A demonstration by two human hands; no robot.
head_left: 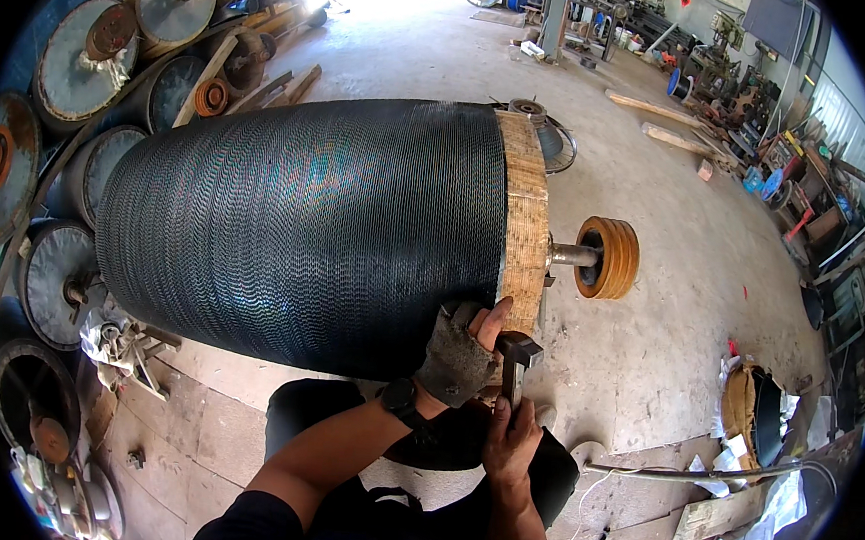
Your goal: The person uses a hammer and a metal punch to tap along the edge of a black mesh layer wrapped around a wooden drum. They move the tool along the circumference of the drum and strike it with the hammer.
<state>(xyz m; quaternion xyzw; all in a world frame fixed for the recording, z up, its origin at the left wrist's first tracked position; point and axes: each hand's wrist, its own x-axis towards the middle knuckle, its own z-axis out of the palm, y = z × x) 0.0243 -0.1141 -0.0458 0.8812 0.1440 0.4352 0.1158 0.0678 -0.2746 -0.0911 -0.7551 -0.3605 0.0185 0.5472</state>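
A large roller (305, 231), its surface wound in fine black ridged rows, lies across in front of me. A light wooden band (528, 211) rings its right end. My left hand (462, 350), in a worn grey glove with bare fingertips, rests against the lower edge of that end. Its fingers are bent and pressed together; whatever they hold is hidden. My right hand (514, 444) grips the handle of a hammer (520, 351), whose dark metal head stands right beside the left fingertips. A dark watch (400, 398) sits on my left wrist.
A shaft with a yellow-brown grooved pulley (609, 259) juts from the roller's right end. Several metal-ended rollers (86, 55) are stacked along the left. Wooden planks (654, 109) and machine parts lie at the far right. A metal rod (709, 473) and torn packaging (744, 407) lie nearer.
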